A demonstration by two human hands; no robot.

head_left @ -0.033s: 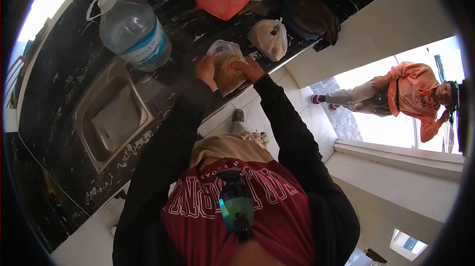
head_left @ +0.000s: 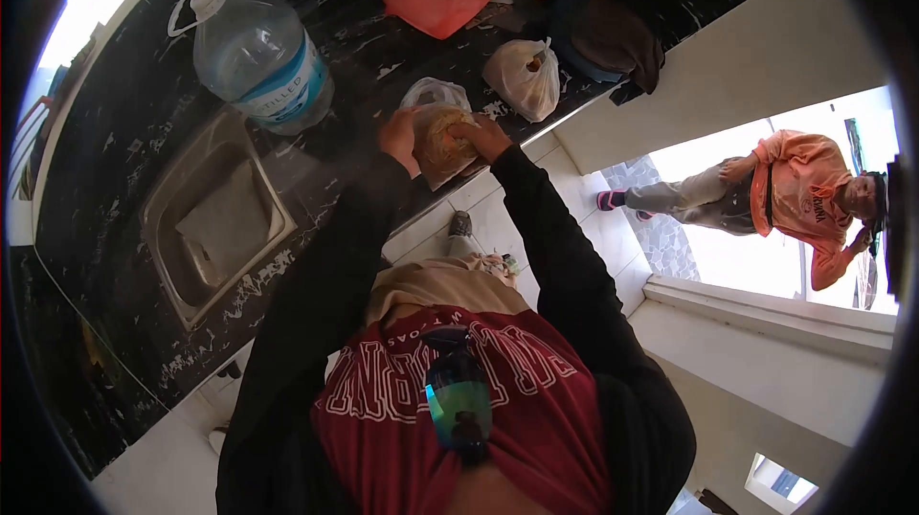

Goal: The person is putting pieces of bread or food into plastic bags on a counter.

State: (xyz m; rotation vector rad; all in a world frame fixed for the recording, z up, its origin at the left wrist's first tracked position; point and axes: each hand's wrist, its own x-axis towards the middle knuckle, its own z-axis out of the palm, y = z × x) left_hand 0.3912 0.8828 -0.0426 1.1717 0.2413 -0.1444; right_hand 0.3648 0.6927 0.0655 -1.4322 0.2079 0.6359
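A clear plastic bag (head_left: 436,92) of yellowish-brown food (head_left: 442,144) lies near the counter's front edge, between my hands. My left hand (head_left: 398,140) grips the left side of the bag, its fingers partly hidden behind the plastic. From the right, my right hand (head_left: 482,137) closes its thumb and fingers on the food's upper side. Whether plastic lies between those fingers and the food, I cannot tell. Just beyond my right hand sits a knotted, whitish plastic bag (head_left: 525,82) with something inside.
A large water bottle (head_left: 260,65) stands left of my hands, beside a metal sink (head_left: 165,257) holding a grey flat thing. Farther back lie a red container (head_left: 438,0) and dark cloth (head_left: 613,41). A person in an orange top (head_left: 804,185) stands in the doorway at right.
The view has tilted slightly, so the doorway and person sit a little lower. My hands keep their hold on the bag and food, with no clear movement.
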